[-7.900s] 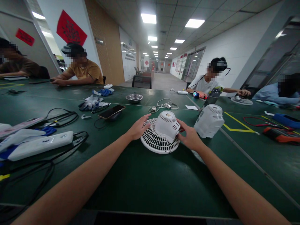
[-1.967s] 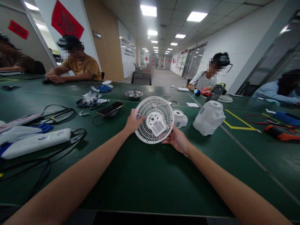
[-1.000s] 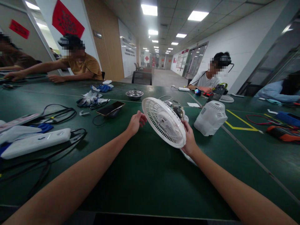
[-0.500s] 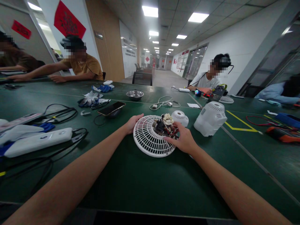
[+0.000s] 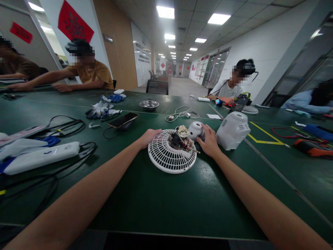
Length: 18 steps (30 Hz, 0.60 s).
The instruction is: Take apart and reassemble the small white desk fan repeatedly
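Observation:
A round white fan grille (image 5: 166, 160) lies on the green table, with a fan motor (image 5: 179, 139) and its wires sitting on top. My left hand (image 5: 149, 138) grips the grille's rim at the upper left. Just beyond the motor, my right hand (image 5: 208, 141) has its fingers round the right side of a small white vented motor cover (image 5: 196, 131). That cover is tilted, and dark holes show in its side. A larger white plastic housing (image 5: 232, 131) stands right of my right hand, apart from it.
Behind the grille lie a white cable (image 5: 179, 114) and a metal bowl (image 5: 149, 105). Left are a phone (image 5: 123, 120), gloves (image 5: 100, 111) and a white power strip (image 5: 44, 158) with black cables. An orange tool (image 5: 312, 147) lies right. Several people sit around the table.
My right hand has left the motor and moved up and right to the small cover, which is now tilted. My left hand stays on the grille.

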Tool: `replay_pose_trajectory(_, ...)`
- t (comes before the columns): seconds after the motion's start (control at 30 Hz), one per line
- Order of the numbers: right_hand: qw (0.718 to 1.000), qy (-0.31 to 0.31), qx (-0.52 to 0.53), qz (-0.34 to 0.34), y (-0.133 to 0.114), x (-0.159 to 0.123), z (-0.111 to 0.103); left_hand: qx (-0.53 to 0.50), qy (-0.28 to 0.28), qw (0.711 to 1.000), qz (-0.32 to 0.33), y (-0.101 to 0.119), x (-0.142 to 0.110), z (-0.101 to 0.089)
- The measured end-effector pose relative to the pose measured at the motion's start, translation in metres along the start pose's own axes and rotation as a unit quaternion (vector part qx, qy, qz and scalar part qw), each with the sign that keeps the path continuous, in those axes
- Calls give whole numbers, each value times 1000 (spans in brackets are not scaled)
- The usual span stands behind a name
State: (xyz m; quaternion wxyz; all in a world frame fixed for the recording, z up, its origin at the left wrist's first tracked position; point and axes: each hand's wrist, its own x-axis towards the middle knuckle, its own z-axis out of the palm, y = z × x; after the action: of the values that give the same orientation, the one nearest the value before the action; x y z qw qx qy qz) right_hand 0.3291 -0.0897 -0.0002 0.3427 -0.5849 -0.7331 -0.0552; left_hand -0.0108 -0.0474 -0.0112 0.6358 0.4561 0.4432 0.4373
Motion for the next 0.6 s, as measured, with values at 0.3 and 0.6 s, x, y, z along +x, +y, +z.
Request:
replay_pose_trajectory(0.3, 999, 13, -37, 1, 9, 4, 1, 2, 12, 1000, 13, 3, -7, 5)
replay_pose_trajectory(0.6, 999, -27, 13, -17, 8, 6, -3, 5, 1, 1000, 23, 0, -6, 6)
